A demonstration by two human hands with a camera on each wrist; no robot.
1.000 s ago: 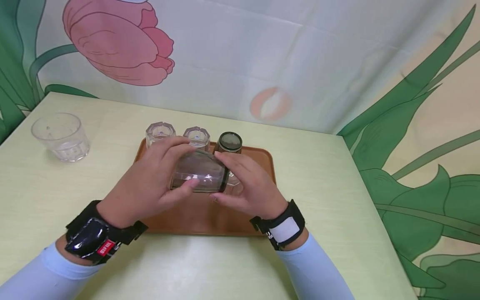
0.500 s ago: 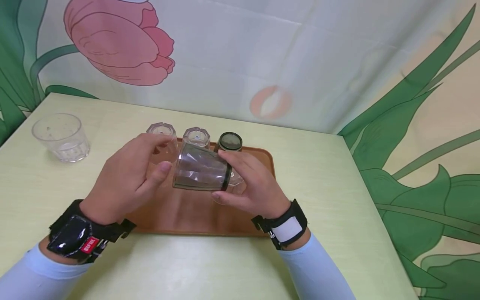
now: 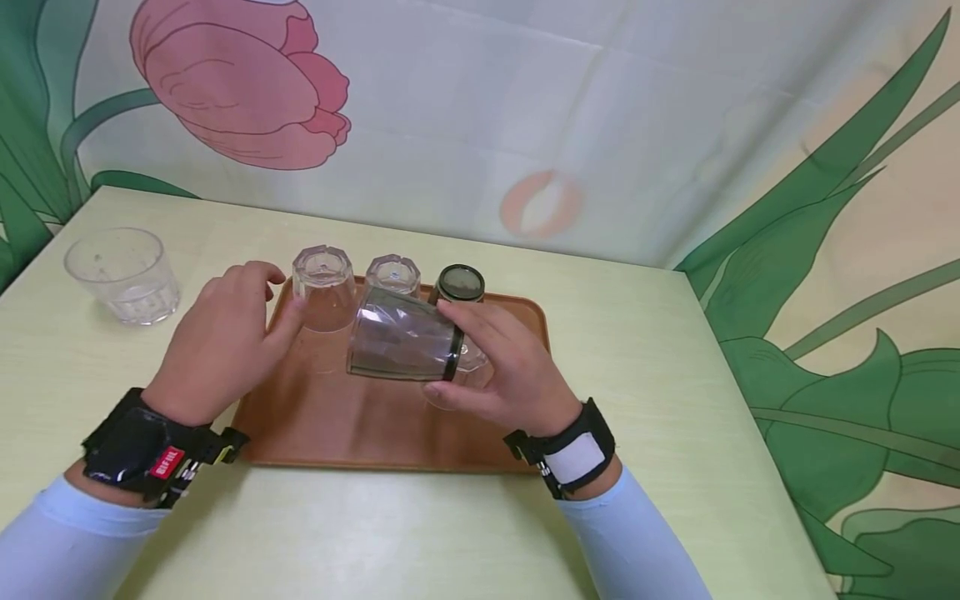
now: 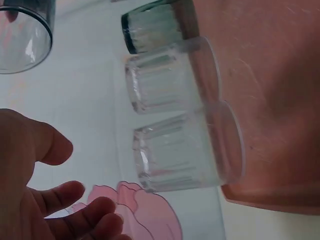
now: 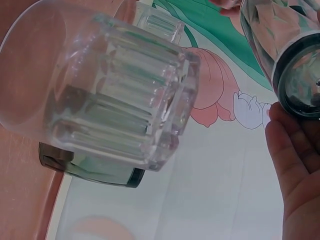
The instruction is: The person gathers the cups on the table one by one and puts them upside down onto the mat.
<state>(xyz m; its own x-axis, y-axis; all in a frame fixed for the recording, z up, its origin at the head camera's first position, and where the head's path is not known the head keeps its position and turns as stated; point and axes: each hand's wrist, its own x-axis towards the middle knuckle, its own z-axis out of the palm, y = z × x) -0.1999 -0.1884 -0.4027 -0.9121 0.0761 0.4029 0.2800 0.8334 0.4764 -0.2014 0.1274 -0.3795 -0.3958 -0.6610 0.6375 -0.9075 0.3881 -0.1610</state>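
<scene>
My right hand [image 3: 513,371] grips a grey-tinted glass [image 3: 401,335] by its dark base end. The glass lies sideways in the air over the brown tray [image 3: 322,429], its mouth facing left. My left hand [image 3: 225,342] hovers at the tray's left edge, fingers loosely bent and holding nothing. Close by it, a clear glass [image 3: 324,296] stands upside down, with a second clear glass [image 3: 393,273] and a grey-tinted glass [image 3: 460,283] in the same back row. Another upturned clear glass [image 5: 120,90] fills much of the right wrist view; in the head view my right hand partly hides it.
An upright clear glass [image 3: 123,279] stands on the pale table [image 3: 637,417], left of the tray. Behind the table hangs a white cloth [image 3: 450,125] printed with a pink tulip and green leaves.
My left hand has let go of the grey-tinted glass and moved left and down to the tray's edge. The right hand keeps holding that glass almost still.
</scene>
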